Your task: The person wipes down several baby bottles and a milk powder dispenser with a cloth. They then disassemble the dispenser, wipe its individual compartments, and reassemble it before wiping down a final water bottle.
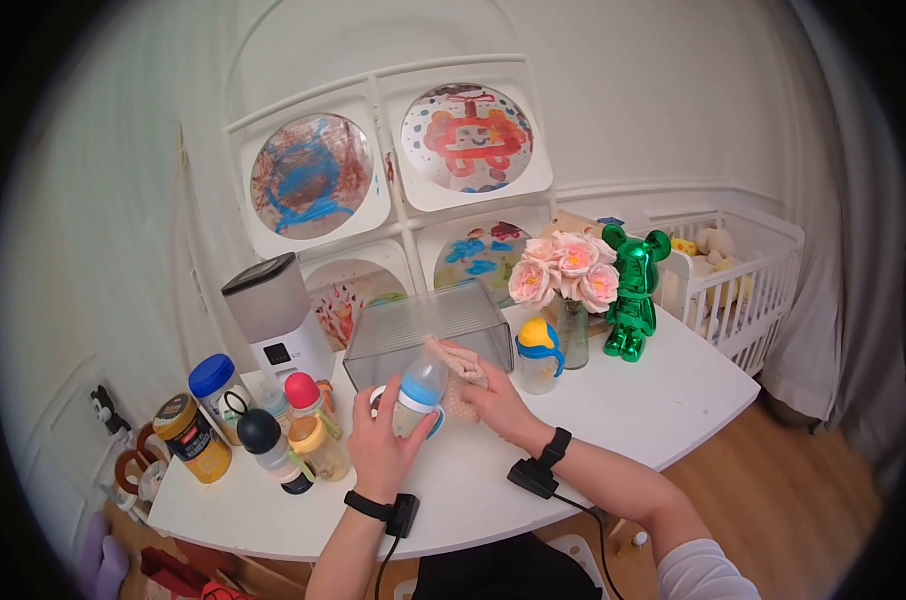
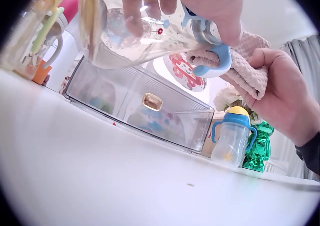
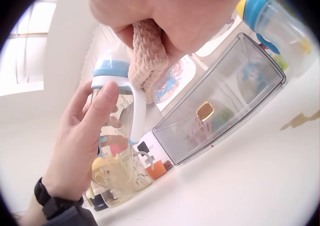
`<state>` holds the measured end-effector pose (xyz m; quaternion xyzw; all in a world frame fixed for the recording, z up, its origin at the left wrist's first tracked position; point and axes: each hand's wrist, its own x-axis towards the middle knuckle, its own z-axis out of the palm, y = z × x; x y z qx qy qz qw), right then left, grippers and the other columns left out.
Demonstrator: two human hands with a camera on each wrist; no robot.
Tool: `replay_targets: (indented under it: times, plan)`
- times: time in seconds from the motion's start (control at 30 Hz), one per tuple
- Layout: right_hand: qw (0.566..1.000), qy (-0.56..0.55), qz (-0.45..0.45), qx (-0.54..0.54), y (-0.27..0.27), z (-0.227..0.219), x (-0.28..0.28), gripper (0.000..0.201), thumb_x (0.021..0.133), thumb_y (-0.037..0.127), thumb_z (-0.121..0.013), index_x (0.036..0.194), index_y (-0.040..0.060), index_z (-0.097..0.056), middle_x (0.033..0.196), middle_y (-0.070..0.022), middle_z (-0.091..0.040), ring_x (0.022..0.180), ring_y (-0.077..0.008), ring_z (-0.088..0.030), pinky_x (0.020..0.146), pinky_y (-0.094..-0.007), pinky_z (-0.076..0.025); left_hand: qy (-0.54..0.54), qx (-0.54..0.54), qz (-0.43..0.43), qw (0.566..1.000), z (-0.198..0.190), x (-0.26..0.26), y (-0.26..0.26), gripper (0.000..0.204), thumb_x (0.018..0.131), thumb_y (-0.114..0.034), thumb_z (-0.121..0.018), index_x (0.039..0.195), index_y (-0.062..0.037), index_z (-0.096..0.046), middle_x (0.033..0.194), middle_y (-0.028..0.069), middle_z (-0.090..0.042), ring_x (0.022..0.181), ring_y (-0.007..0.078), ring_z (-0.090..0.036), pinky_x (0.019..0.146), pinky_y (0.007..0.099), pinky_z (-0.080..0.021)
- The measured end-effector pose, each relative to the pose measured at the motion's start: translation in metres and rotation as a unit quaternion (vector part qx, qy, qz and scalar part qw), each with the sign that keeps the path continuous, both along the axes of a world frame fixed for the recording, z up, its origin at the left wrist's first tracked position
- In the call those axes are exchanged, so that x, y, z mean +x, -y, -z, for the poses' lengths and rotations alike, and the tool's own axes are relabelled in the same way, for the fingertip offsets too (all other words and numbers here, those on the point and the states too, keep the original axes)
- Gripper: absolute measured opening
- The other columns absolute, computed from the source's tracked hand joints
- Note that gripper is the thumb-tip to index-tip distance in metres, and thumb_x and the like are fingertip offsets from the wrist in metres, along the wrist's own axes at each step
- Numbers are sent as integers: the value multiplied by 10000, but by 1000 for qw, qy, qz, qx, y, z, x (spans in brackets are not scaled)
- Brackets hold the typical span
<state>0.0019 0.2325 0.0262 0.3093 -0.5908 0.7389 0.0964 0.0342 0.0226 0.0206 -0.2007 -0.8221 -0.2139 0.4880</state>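
Note:
My left hand [image 1: 378, 445] grips a clear baby bottle [image 1: 420, 385] with a light blue collar and white-and-blue side handles, held tilted above the table. In the right wrist view, the thumb and fingers of that hand curl around the bottle's body, just under the collar. My right hand [image 1: 503, 412] holds a bunched pink waffle-weave cloth [image 1: 463, 362] beside the bottle's clear top. The left wrist view shows the cloth [image 2: 252, 70] folded between thumb and fingers, overlapping a blue-tipped handle [image 2: 215, 63].
Behind the hands stands a grey translucent box [image 1: 423, 330]. Left are several bottles, a blue-lidded jar [image 1: 218, 390], a yellow can [image 1: 195, 440] and a grey-white appliance [image 1: 278, 310]. Right are a blue-yellow sippy cup [image 1: 540, 355], pink flowers [image 1: 570, 270] and a shiny green bear figure [image 1: 633, 295].

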Motion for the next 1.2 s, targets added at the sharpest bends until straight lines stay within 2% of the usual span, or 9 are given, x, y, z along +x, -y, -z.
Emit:
replay_targets:
  times: [0.17, 0.23, 0.37, 0.53, 0.77, 0.83, 0.93, 1.13, 1.2]
  plan:
    - [987, -113, 76, 86, 7, 0, 9, 749, 877, -109, -457, 1613, 21, -407, 1640, -142, -464, 1505, -230, -455, 1228, -332, -339, 39, 47, -6, 998, 3, -1, 2, 718, 827, -417, -894, 1426, -139, -613, 1235, 131, -578, 1001, 311, -680, 756, 395, -591]
    - [940, -248, 168, 161, 8, 2, 10, 772, 844, -92, -516, 1596, 73, -456, 1646, -196, -446, 1521, -319, -451, 1215, -377, -380, 49, 54, -12, 997, 4, -2, 4, 719, 833, -415, -891, 1432, -137, -608, 1233, 133, -578, 1011, 316, -680, 762, 396, -590]
    - [904, -255, 206, 276, 9, -3, 27, 779, 778, -58, -616, 1527, 153, -570, 1618, -224, -467, 1509, -393, -442, 1199, -411, -411, 66, 52, 0, 996, 7, -7, 11, 715, 828, -386, -891, 1434, -140, -604, 1217, 123, -581, 1026, 300, -681, 748, 394, -589]
    - [739, -481, 312, 354, 5, -20, 29, 632, 712, 35, -716, 1319, 206, -734, 1524, -144, -588, 1365, -394, -580, 1114, -486, -479, 97, -4, 35, 995, 3, -3, 13, 690, 810, -361, -897, 1406, -140, -629, 1205, 108, -588, 1016, 273, -681, 739, 387, -597]
    - [841, -427, 244, 223, -6, -16, 16, 553, 753, -19, -638, 1273, 142, -732, 1516, -148, -591, 1357, -378, -577, 1135, -474, -454, -18, -73, 45, 996, 1, -3, 11, 730, 752, -423, -934, 1382, -167, -666, 1227, 112, -589, 937, 239, -694, 694, 351, -603]
    - [939, -292, 134, 121, -9, -12, 11, 550, 808, -91, -547, 1318, 61, -687, 1547, -175, -560, 1414, -341, -547, 1184, -439, -418, -23, -78, 41, 996, -1, -1, 11, 748, 741, -436, -940, 1385, -174, -665, 1238, 114, -589, 917, 236, -699, 688, 345, -602]
    - [985, -168, 37, 6, -6, -4, 3, 598, 825, -127, -503, 1373, 63, -644, 1527, -184, -570, 1440, -358, -525, 1213, -393, -383, -29, -41, 68, 996, 3, -5, 10, 747, 748, -428, -943, 1392, -178, -660, 1255, 106, -590, 896, 239, -704, 689, 344, -606]
    - [967, -216, 91, 103, -5, -9, 6, 665, 851, -144, -486, 1483, 40, -584, 1633, -206, -461, 1511, -327, -463, 1231, -384, -359, 109, 82, 128, 982, 10, -8, 6, 764, 798, -388, -928, 1448, -152, -603, 1268, 98, -579, 947, 236, -720, 732, 349, -620]
    - [954, -244, 113, 130, -5, -10, 6, 695, 839, -144, -493, 1492, 73, -592, 1646, -219, -439, 1501, -354, -474, 1217, -388, -378, 118, 106, 159, 975, 11, -9, 5, 748, 816, -208, -914, 1473, -113, -571, 1244, 79, -548, 1059, 170, -625, 775, 299, -607]
